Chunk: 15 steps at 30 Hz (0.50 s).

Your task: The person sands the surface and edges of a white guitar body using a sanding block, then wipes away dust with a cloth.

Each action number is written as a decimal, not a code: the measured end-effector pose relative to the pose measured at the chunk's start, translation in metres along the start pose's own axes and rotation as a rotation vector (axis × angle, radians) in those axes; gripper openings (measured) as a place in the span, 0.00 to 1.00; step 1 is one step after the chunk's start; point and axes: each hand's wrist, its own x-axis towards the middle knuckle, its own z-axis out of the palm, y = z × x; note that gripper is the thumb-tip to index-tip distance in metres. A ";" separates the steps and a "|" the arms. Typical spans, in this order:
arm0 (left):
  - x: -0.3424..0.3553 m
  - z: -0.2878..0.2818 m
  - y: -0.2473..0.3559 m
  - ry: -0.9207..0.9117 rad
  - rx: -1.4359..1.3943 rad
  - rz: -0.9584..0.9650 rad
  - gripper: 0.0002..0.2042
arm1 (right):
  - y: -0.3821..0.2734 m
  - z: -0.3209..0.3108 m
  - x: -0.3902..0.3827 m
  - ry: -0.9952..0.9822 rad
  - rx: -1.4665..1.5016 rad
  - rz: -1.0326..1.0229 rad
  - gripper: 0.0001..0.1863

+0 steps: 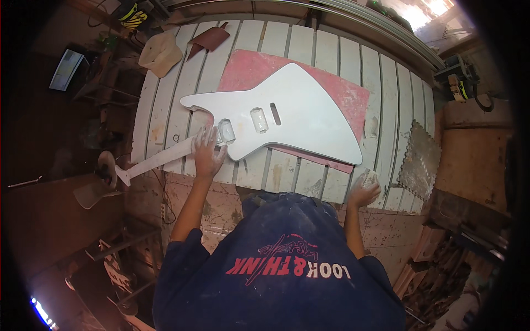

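A white, angular electric guitar body with its long neck (309,110) lies on the table, with two pickup cavities and a narrow slot cut in its face. My left hand (208,157) rests on the guitar where neck meets body, fingers spread over the surface and thumb apart. Off the guitar's lower right corner, at the table's near edge, my right hand (364,193) is closed on a small pale pad (369,176). The fingers partly hide the pad, and its exact kind cannot be made out.
Under the guitar is a dusty pink sheet (243,69) on a white slatted table (381,110). A tan cap (160,53) and a curved brown sheet (208,40) lie at the far left. A grey mat with toothed edges (419,160) hangs over the right side. The headstock (125,175) juts past the table's left edge.
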 end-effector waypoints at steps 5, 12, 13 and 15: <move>0.009 -0.010 0.003 -0.069 0.045 0.002 0.36 | 0.001 0.002 0.000 -0.003 0.005 0.018 0.29; 0.016 -0.004 -0.005 -0.075 -0.064 -0.035 0.39 | -0.001 0.002 0.000 0.010 -0.005 0.005 0.29; 0.016 -0.002 -0.003 -0.076 -0.066 -0.029 0.39 | 0.000 0.001 0.001 0.014 -0.011 -0.010 0.29; 0.009 0.000 0.001 -0.018 -0.153 -0.057 0.40 | 0.001 0.001 0.000 0.021 0.004 -0.019 0.29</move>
